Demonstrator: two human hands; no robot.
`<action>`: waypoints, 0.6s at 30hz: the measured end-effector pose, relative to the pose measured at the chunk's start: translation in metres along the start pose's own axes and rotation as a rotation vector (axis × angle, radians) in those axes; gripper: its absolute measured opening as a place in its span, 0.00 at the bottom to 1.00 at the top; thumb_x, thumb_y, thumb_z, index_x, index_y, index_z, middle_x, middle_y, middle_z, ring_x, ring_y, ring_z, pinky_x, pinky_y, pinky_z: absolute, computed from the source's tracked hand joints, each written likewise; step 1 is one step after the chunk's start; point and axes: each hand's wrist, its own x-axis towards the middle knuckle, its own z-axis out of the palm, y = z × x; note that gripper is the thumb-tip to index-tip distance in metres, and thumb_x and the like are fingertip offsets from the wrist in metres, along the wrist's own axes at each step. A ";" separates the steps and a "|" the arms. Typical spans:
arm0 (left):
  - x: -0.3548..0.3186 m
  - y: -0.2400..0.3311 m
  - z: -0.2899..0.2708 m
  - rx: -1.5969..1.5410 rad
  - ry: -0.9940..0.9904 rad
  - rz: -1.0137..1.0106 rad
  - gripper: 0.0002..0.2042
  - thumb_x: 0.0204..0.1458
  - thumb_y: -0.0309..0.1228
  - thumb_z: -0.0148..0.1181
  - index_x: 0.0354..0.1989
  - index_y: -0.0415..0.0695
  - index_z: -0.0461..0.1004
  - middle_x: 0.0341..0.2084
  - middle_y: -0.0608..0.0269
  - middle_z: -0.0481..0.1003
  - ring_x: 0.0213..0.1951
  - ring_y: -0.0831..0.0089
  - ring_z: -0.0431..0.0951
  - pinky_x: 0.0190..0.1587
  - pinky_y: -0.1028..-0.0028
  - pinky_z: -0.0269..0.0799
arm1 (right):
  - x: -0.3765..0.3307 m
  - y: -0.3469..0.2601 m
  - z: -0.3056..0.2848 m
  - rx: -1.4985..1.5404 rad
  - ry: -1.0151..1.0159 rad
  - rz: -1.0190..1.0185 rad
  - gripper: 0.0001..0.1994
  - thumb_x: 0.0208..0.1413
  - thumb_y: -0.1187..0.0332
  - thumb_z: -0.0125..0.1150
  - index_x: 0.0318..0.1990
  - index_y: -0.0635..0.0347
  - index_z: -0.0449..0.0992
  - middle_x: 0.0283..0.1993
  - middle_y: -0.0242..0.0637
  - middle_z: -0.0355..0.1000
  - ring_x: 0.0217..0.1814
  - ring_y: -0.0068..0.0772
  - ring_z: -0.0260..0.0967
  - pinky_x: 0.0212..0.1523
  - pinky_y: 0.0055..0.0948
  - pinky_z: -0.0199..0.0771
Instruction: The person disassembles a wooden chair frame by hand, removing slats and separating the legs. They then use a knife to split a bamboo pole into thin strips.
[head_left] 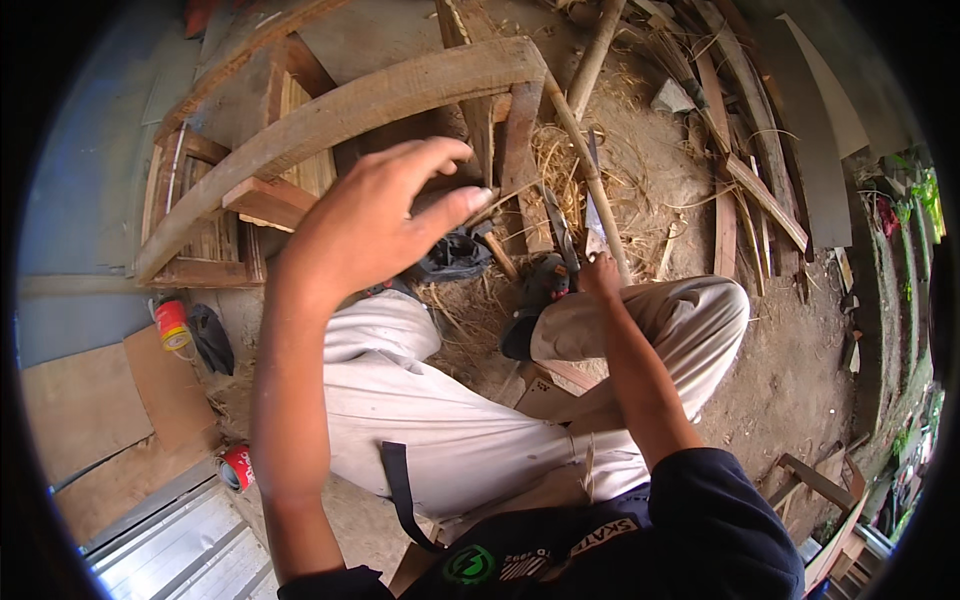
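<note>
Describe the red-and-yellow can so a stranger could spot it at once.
Find the large brown wooden frame at the picture's upper left. Just below its lower left corner in the view is a small red-and-yellow cylindrical can, beside a limp dark item. Its yellow patches set it apart from the red-and-white can lower down.

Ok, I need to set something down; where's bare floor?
Dirt floor right of the right knee looks mostly bare, between planks above and scrap wood below in view. Crowded just beyond the right hand: shavings, blade, pole.
</note>
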 end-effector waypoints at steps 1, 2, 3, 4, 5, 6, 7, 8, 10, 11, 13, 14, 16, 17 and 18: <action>-0.001 0.002 -0.002 -0.003 0.066 0.036 0.25 0.58 0.47 0.58 0.57 0.42 0.71 0.52 0.49 0.74 0.53 0.60 0.75 0.54 0.65 0.71 | -0.002 0.002 0.002 -0.009 0.001 0.007 0.22 0.53 0.58 0.56 0.48 0.68 0.70 0.47 0.59 0.73 0.53 0.60 0.71 0.54 0.49 0.71; -0.001 0.004 -0.001 0.000 0.047 0.046 0.24 0.58 0.46 0.58 0.57 0.43 0.70 0.51 0.49 0.75 0.53 0.59 0.75 0.54 0.64 0.71 | -0.001 0.000 0.006 -0.043 -0.035 0.065 0.23 0.54 0.59 0.55 0.51 0.67 0.68 0.50 0.59 0.71 0.56 0.60 0.69 0.56 0.50 0.70; -0.001 0.004 0.001 0.022 -0.031 -0.016 0.25 0.58 0.46 0.58 0.57 0.42 0.70 0.51 0.48 0.75 0.53 0.59 0.75 0.54 0.64 0.70 | 0.002 -0.001 0.006 -0.062 -0.046 0.097 0.24 0.54 0.60 0.53 0.55 0.65 0.66 0.53 0.60 0.69 0.59 0.59 0.67 0.57 0.51 0.68; -0.003 0.004 0.005 0.039 -0.083 -0.045 0.25 0.58 0.46 0.58 0.57 0.42 0.70 0.50 0.48 0.75 0.54 0.58 0.75 0.54 0.64 0.70 | 0.006 -0.003 0.006 -0.104 -0.041 0.078 0.28 0.53 0.58 0.57 0.57 0.68 0.63 0.43 0.58 0.74 0.51 0.57 0.73 0.56 0.48 0.70; -0.003 0.002 0.008 0.072 -0.148 -0.082 0.25 0.58 0.46 0.58 0.58 0.42 0.70 0.50 0.48 0.75 0.54 0.58 0.75 0.55 0.64 0.70 | 0.013 -0.005 0.005 -0.061 -0.031 0.076 0.27 0.53 0.56 0.59 0.54 0.67 0.63 0.45 0.58 0.74 0.52 0.58 0.73 0.56 0.49 0.70; -0.003 0.000 0.010 0.095 -0.231 -0.154 0.27 0.58 0.47 0.59 0.58 0.41 0.69 0.51 0.46 0.75 0.55 0.56 0.74 0.57 0.64 0.69 | 0.019 -0.008 0.004 -0.018 -0.027 0.097 0.27 0.52 0.55 0.61 0.52 0.66 0.64 0.46 0.58 0.74 0.53 0.59 0.72 0.55 0.51 0.70; -0.003 -0.003 0.011 0.079 -0.237 -0.173 0.27 0.58 0.47 0.59 0.59 0.40 0.69 0.52 0.46 0.74 0.56 0.56 0.73 0.57 0.64 0.68 | 0.024 -0.011 0.004 0.030 -0.030 0.127 0.27 0.51 0.53 0.63 0.49 0.64 0.64 0.47 0.58 0.74 0.54 0.59 0.71 0.54 0.52 0.70; -0.006 -0.005 0.013 0.087 -0.271 -0.237 0.27 0.57 0.47 0.59 0.59 0.40 0.68 0.52 0.45 0.74 0.57 0.55 0.73 0.57 0.64 0.68 | 0.027 -0.013 0.003 0.063 -0.013 0.103 0.27 0.51 0.53 0.64 0.49 0.64 0.64 0.47 0.58 0.74 0.52 0.60 0.72 0.53 0.52 0.70; -0.010 -0.010 0.015 0.085 -0.271 -0.300 0.28 0.57 0.48 0.59 0.59 0.40 0.68 0.54 0.45 0.73 0.57 0.55 0.72 0.58 0.64 0.67 | 0.029 -0.017 0.005 0.134 0.010 0.070 0.27 0.50 0.54 0.65 0.48 0.64 0.63 0.45 0.57 0.75 0.50 0.60 0.73 0.51 0.52 0.71; -0.011 -0.012 0.015 0.075 -0.235 -0.296 0.28 0.57 0.48 0.59 0.59 0.40 0.68 0.54 0.45 0.73 0.58 0.55 0.72 0.58 0.64 0.67 | 0.027 -0.019 0.007 0.135 0.002 0.067 0.26 0.50 0.56 0.65 0.49 0.63 0.63 0.45 0.58 0.75 0.50 0.61 0.73 0.50 0.52 0.72; -0.012 -0.013 0.017 0.059 -0.212 -0.291 0.28 0.57 0.48 0.59 0.59 0.40 0.68 0.55 0.45 0.72 0.58 0.54 0.72 0.59 0.63 0.67 | 0.020 -0.022 0.008 0.143 0.004 0.059 0.23 0.50 0.60 0.63 0.49 0.62 0.63 0.44 0.58 0.75 0.50 0.62 0.73 0.49 0.53 0.72; -0.012 -0.012 0.017 0.051 -0.222 -0.290 0.28 0.57 0.48 0.59 0.59 0.40 0.68 0.55 0.45 0.73 0.58 0.54 0.72 0.59 0.63 0.67 | 0.017 -0.023 0.008 0.136 -0.007 0.086 0.23 0.50 0.60 0.63 0.49 0.62 0.63 0.44 0.58 0.75 0.50 0.62 0.73 0.49 0.53 0.72; -0.011 -0.008 0.018 0.065 -0.230 -0.282 0.28 0.56 0.48 0.60 0.59 0.40 0.69 0.54 0.46 0.73 0.58 0.54 0.72 0.59 0.63 0.66 | 0.014 -0.026 0.005 0.116 -0.016 0.142 0.23 0.50 0.60 0.64 0.48 0.61 0.63 0.43 0.58 0.75 0.49 0.63 0.73 0.49 0.53 0.72; -0.010 -0.006 0.018 0.053 -0.244 -0.290 0.28 0.56 0.48 0.60 0.59 0.40 0.69 0.55 0.47 0.73 0.58 0.54 0.72 0.59 0.63 0.66 | 0.014 -0.027 0.003 0.142 0.001 0.068 0.24 0.50 0.59 0.63 0.49 0.62 0.62 0.42 0.59 0.76 0.48 0.63 0.73 0.48 0.54 0.72; -0.009 -0.003 0.018 0.054 -0.260 -0.291 0.28 0.56 0.48 0.60 0.58 0.40 0.69 0.55 0.47 0.73 0.58 0.53 0.72 0.59 0.63 0.66 | 0.016 -0.028 0.001 0.159 0.011 0.014 0.25 0.50 0.58 0.63 0.49 0.64 0.62 0.41 0.59 0.76 0.46 0.63 0.74 0.48 0.55 0.71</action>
